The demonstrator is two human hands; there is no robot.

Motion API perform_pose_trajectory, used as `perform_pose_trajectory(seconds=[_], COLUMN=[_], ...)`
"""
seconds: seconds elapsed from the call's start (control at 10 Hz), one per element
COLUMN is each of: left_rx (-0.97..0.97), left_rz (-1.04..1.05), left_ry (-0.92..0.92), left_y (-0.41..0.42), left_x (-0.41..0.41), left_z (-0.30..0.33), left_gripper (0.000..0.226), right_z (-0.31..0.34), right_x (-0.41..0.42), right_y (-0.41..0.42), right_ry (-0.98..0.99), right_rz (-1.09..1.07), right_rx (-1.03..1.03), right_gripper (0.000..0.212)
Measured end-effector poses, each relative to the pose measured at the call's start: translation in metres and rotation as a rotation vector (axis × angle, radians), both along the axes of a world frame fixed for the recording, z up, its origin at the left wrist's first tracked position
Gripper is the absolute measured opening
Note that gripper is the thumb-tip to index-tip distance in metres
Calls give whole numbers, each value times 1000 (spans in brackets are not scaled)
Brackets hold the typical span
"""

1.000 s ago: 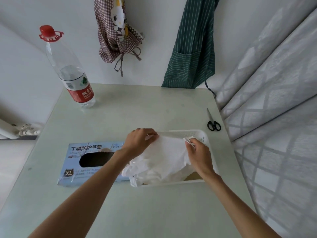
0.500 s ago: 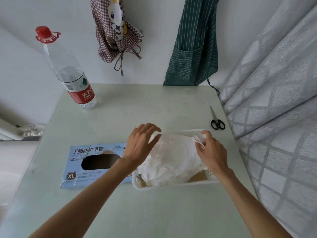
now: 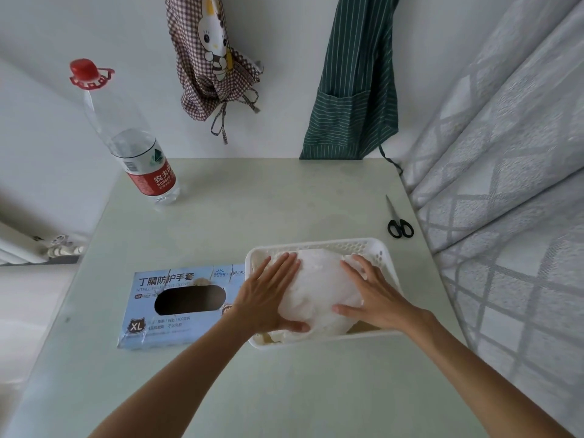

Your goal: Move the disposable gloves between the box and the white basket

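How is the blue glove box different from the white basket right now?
The flat blue cardboard glove box has a closed top with one dark oval hole; the white plastic basket is open-topped with perforated walls. The box's hole shows only darkness; the basket holds a pile of white disposable gloves. Both lie on the pale table, side by side.

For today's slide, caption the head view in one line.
Both hands, left hand and right hand, press white gloves flat into the white basket beside the glove box.

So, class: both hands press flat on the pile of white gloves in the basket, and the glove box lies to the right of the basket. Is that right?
One thing is wrong. The head view shows the glove box lying to the left of the basket, not the right. The rest holds: the left hand and right hand press flat on the white gloves.
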State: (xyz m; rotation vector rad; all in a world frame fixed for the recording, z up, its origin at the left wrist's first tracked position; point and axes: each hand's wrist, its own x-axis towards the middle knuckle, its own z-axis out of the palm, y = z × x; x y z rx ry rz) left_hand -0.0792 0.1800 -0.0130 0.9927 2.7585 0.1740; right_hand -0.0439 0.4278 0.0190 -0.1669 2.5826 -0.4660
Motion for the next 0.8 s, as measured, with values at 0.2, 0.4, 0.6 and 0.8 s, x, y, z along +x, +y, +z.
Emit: perform_pose_trajectory(seconds=[0.2,0.4,0.6,0.8], left_rx=[-16,2,-143,-111], left_rz=[67,140,213,274], left_ry=[-83,55,-55,10], left_y=[3,-4,-19,-25], left_x=[2,5,12,23], left_z=[-7,10,9,11], left_gripper=[123,131,130,127], right_z=[-11,0,-11,-13], right_x=[-3,6,18,25], right_y=[0,11,19,25], right_ry=[-15,401,473,534], right_rz=[26,-8,-32,-17], right_rx=[18,72,262,256], right_gripper=[108,76,51,45])
